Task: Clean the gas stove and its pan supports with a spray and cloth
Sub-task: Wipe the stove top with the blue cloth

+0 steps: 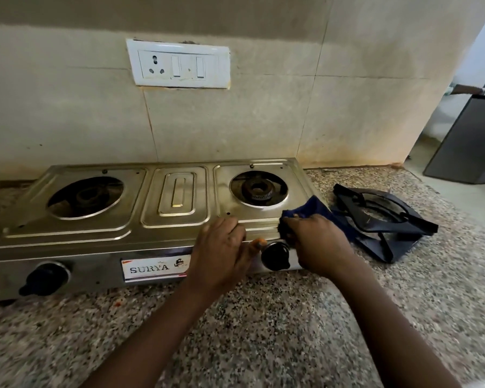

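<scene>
A steel two-burner gas stove [177,197] stands on the counter against the wall, both burners bare of supports. My right hand [317,242] grips a dark blue cloth [311,208] at the stove's front right edge, just above the right black knob [276,256]. My left hand [221,247] rests on the stove's front edge beside it, fingers curled over the rim and thumb reaching toward the knob. Two black pan supports [384,217] lie stacked on the counter right of the stove. No spray bottle is in view.
The speckled granite counter [263,331] stretches in front of and to the right of the stove. A white switch and socket plate [178,63] sits on the tiled wall above. A grey appliance [471,141] stands at the far right. The left knob [44,278] is on the stove's front.
</scene>
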